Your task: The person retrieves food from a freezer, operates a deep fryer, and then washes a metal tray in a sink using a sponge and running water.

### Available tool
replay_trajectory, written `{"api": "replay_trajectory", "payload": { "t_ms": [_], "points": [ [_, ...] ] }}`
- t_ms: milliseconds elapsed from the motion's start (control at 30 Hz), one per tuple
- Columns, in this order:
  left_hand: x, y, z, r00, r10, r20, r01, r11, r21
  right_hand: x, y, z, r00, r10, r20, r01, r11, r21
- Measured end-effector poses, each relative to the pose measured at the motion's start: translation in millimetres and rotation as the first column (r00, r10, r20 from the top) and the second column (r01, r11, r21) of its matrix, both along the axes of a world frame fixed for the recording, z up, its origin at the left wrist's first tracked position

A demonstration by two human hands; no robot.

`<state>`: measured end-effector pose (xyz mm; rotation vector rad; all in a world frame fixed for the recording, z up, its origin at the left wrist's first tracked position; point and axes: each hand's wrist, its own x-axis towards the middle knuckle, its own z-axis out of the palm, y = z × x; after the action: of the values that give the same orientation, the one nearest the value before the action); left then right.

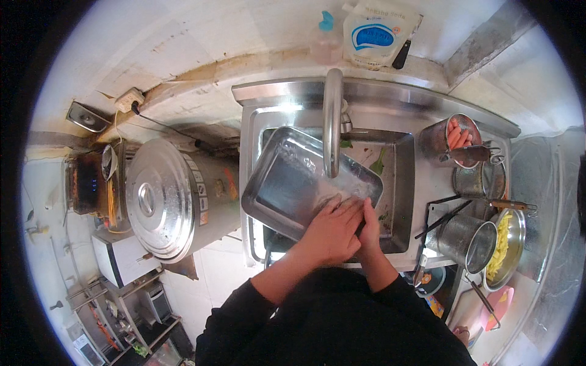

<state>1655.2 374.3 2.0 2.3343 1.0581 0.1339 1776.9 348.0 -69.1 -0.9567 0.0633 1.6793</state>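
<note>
A rectangular stainless steel pan (286, 176) sits slantwise over the steel sink basin (403, 192), wet and shiny inside. The curved faucet (333, 123) arches above it. My left hand (332, 231) reaches over the pan's near side, fingers extended against its inner surface near the right corner. Whether anything lies under that palm is hidden. Beside it, my right hand (370, 228) grips the pan's near right rim. Green leaf scraps (378, 162) lie on the basin floor, right of the pan.
On the right counter stand a mesh strainer basket with sausages (459, 137), an empty mesh basket (467, 244) and a steel bowl of yellow food (503, 247). Left is a large lidded steel pot (160, 201). A baking soda pouch (377, 36) and a spray bottle (326, 43) stand behind the sink.
</note>
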Motion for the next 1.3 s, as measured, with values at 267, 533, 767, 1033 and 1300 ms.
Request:
{"api": "replay_trajectory", "payload": {
  "t_ms": [267,533,767,1033,1300],
  "points": [
    [9.4,31.9,-18.3,0.965,0.119,-0.233,-0.059,0.967,0.249,-1.9,-2.2,-4.6,0.999,-0.023,0.047,0.02,0.998,0.059],
    [7.4,47.2,-29.8,0.919,0.345,-0.191,-0.304,0.928,0.216,2.2,-6.3,-5.3,0.997,-0.019,0.076,0.018,1.0,0.01],
    [-9.8,72.0,-40.6,0.852,0.434,-0.292,-0.353,0.889,0.291,0.4,-5.4,2.4,0.99,-0.052,0.128,0.052,0.999,0.003],
    [-30.3,74.4,-44.5,0.817,0.542,-0.195,-0.476,0.827,0.3,3.3,-3.7,-0.6,0.989,-0.086,0.12,0.087,0.996,-0.004],
    [-30.9,49.0,-38.6,0.688,0.589,-0.423,-0.518,0.808,0.282,3.0,2.6,-6.5,0.985,-0.131,0.112,0.136,0.99,-0.038]
  ]
}}
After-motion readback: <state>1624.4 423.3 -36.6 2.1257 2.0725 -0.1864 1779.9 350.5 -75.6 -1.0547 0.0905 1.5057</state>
